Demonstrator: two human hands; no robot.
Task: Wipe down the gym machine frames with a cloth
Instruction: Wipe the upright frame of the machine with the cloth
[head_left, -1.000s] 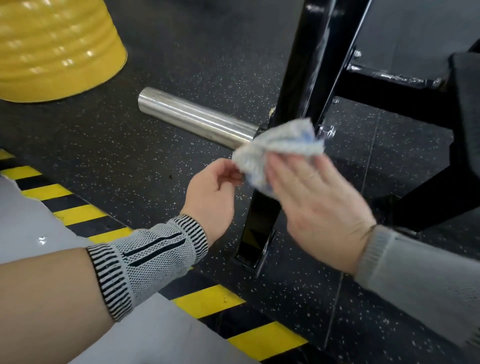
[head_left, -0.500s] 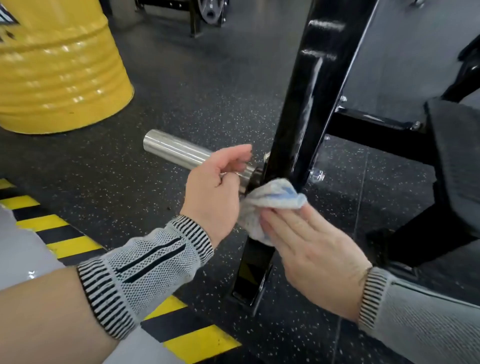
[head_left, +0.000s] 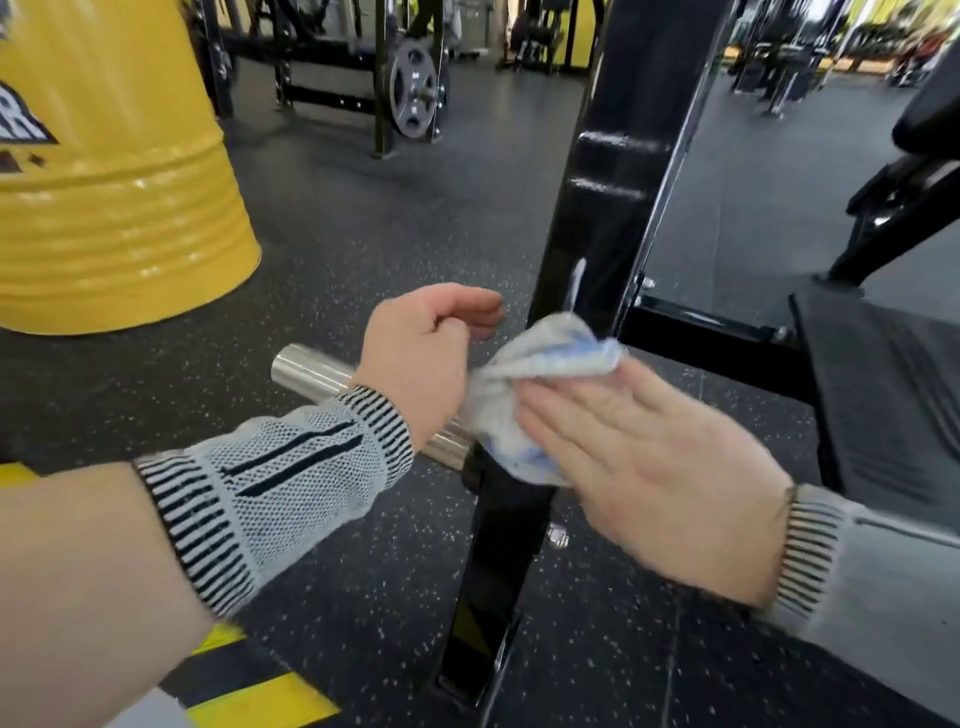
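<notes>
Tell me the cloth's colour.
White with blue patches, the cloth; head view.

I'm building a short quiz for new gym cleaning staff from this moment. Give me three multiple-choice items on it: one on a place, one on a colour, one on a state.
1. Where is the cloth?
A. against the black frame post
B. on top of the barrel
C. lying on the floor

2. What colour is the big barrel at the left?
A. red
B. yellow
C. green

3. How does the right hand meet the cloth?
A. balled in a fist away from it
B. hanging idle at the side
C. straight fingers pressing on it

Answers:
1 A, the cloth sits bunched against the post beside the chrome bar.
2 B, its ribbed wall is glossy yellow.
3 C, the fingers lie flat over the cloth, while the left hand is loosely curled beside it.
</notes>
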